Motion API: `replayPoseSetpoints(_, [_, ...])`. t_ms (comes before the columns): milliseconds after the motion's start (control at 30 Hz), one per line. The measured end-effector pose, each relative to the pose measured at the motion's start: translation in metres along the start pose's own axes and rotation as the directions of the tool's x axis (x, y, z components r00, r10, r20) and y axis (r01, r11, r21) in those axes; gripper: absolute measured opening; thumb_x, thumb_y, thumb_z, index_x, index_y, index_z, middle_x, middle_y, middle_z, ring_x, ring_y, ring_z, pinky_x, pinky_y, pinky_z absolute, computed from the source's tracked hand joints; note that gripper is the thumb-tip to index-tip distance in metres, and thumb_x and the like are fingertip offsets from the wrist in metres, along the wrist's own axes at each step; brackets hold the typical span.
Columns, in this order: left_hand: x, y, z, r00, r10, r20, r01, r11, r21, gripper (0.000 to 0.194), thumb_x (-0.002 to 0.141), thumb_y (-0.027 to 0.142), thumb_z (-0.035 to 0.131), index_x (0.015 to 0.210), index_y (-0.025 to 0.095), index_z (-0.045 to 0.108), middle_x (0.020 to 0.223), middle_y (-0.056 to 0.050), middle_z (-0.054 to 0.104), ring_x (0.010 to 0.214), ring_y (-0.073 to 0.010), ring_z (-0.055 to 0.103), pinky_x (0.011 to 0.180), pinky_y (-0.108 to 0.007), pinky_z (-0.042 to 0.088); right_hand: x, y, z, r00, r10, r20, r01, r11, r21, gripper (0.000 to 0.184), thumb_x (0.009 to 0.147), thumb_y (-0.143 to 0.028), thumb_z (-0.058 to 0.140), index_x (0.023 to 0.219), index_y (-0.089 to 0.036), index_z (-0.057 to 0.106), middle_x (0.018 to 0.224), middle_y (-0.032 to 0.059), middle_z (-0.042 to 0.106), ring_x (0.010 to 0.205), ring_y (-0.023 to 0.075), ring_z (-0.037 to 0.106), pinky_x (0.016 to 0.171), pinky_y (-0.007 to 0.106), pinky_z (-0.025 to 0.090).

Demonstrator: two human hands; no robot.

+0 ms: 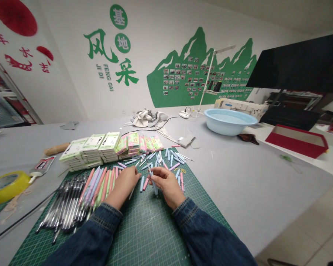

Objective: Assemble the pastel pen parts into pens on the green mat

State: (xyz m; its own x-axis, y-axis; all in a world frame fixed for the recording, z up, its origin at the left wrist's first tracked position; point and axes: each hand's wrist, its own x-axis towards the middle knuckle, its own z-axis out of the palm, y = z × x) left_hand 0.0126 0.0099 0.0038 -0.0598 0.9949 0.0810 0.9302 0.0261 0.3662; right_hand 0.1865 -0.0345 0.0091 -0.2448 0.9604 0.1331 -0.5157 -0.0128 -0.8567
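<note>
My right hand (pixel 168 184) is closed around a light blue pen barrel (pixel 155 189), held nearly upright over the green cutting mat (pixel 150 229). A thin dark-tipped piece sticks up from the top of that barrel. To its left, my left hand (pixel 127 183) has its fingers drawn together, pointing down at the mat; what they hold, if anything, is hidden. A thin white stick shows just below that hand. Loose blue and pink pen parts (pixel 142 183) and several white refills (pixel 160 156) lie scattered beyond and between the hands.
Clear pens with black ends (pixel 64 205) and a row of pastel pens (pixel 100 184) lie left. Behind them stand stacked white-green boxes (pixel 93 146) and pink-green boxes (pixel 133 142). Yellow tape (pixel 8 186) sits far left, a blue basin (pixel 229 123) back right.
</note>
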Motion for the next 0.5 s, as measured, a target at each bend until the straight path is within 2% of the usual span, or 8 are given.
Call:
replayPoseSetpoints(100, [0.004, 0.004, 0.012, 0.999, -0.035, -0.012, 0.035, 0.999, 0.039, 0.014, 0.072, 0.025, 0.054, 0.074, 0.015, 0.064, 0.080, -0.016, 0.068, 0.080, -0.0279, 0.063, 0.065, -0.031, 0.040, 0.000, 0.000, -0.001, 1.000, 0.002, -0.005, -0.002, 1.000, 0.010, 0.023, 0.067, -0.025, 0.074, 0.089, -0.019, 0.070, 0.083, 0.0029, 0.069, 0.071, 0.0161, 0.063, 0.065, 0.028, 0.050])
replayPoseSetpoints(233, [0.008, 0.006, 0.014, 0.999, -0.044, -0.021, 0.044, 0.999, 0.017, 0.012, 0.070, 0.020, 0.053, 0.069, 0.014, 0.064, 0.077, -0.016, 0.068, 0.078, -0.0270, 0.063, 0.066, -0.031, 0.039, 0.001, 0.000, -0.003, 1.000, 0.024, -0.019, -0.023, 0.999, 0.041, 0.024, 0.066, -0.023, 0.075, 0.089, -0.019, 0.070, 0.085, 0.0025, 0.068, 0.069, 0.0137, 0.062, 0.067, 0.027, 0.051])
replayPoseSetpoints(400, [0.009, 0.002, 0.005, 0.999, -0.032, -0.036, 0.027, 0.990, -0.138, 0.016, 0.073, 0.025, 0.050, 0.074, 0.015, 0.063, 0.076, -0.011, 0.068, 0.074, -0.0231, 0.062, 0.062, -0.029, 0.038, 0.002, 0.001, -0.007, 0.999, 0.031, -0.028, -0.029, 0.996, 0.082, 0.026, 0.067, -0.022, 0.075, 0.091, -0.017, 0.069, 0.085, 0.0040, 0.068, 0.069, 0.0128, 0.063, 0.070, 0.028, 0.051])
replayPoseSetpoints(500, [0.009, -0.002, 0.001, 0.999, -0.021, 0.040, 0.032, 0.957, -0.288, 0.023, 0.071, 0.028, 0.052, 0.086, 0.015, 0.065, 0.073, -0.007, 0.069, 0.066, -0.0187, 0.061, 0.056, -0.025, 0.039, 0.002, -0.001, -0.008, 0.998, 0.042, -0.035, -0.038, 0.994, 0.104, 0.025, 0.067, -0.021, 0.075, 0.091, -0.017, 0.068, 0.084, 0.0045, 0.068, 0.073, 0.0141, 0.063, 0.072, 0.028, 0.051])
